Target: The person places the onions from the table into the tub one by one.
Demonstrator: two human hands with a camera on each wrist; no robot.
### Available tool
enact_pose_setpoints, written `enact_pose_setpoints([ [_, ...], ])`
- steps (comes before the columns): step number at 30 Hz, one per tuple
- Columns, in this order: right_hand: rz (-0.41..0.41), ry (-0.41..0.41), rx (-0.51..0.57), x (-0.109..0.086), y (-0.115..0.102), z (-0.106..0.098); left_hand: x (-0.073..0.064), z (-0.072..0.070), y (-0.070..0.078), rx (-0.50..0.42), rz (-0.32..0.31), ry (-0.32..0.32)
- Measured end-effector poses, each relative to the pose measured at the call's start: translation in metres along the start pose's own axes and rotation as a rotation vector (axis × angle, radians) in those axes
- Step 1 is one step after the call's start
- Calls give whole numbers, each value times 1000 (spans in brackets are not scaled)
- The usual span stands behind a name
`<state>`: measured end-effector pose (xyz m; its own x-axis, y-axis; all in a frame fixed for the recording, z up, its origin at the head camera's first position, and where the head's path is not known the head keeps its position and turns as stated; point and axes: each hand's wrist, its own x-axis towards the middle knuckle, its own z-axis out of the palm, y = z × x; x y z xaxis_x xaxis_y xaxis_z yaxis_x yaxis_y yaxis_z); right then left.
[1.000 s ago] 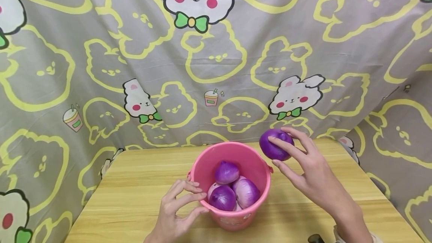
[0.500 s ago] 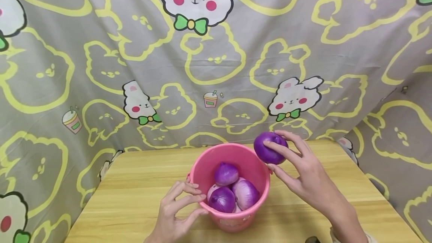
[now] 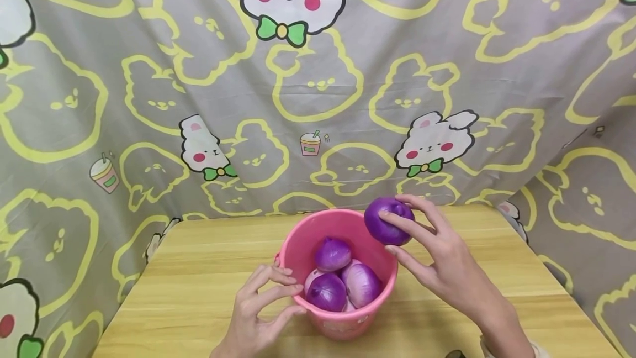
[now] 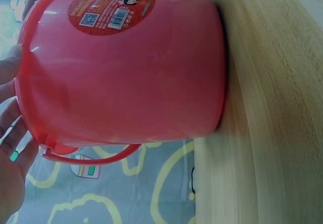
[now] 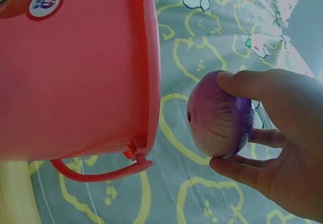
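Observation:
A purple onion is held between the thumb and fingers of my right hand, over the right rear rim of a pink bucket. In the right wrist view the onion is beyond the bucket's rim, apart from it. My left hand holds the bucket's rim at the left front, fingertips on the edge and thumb lower down. Inside the bucket lie several onions, some deep purple and some paler. The bucket stands upright; its handle hangs down in the left wrist view.
The bucket stands on a wood-grain table. Behind and beside it hangs a grey curtain with yellow outlines and white rabbits. A small dark object shows at the bottom edge, beside the right sleeve.
My right hand has moved left and slightly down with the onion, from beside the bucket to over its right rim. The left hand and the bucket stay put.

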<state>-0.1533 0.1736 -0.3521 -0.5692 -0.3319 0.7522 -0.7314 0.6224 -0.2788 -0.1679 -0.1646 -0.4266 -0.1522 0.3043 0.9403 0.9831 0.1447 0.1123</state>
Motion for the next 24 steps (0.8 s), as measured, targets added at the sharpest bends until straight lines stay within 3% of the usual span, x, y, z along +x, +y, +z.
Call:
enact_pose_setpoints([
  [7,1,-24,25,1,-5,6,-2,0,-2,-2,3,0],
  [16,1,-27,41,0,-8,13,9,0,5,-5,10,16],
  [24,-32,-27,87,0,-12,21,11,0,7,0,9,18],
])
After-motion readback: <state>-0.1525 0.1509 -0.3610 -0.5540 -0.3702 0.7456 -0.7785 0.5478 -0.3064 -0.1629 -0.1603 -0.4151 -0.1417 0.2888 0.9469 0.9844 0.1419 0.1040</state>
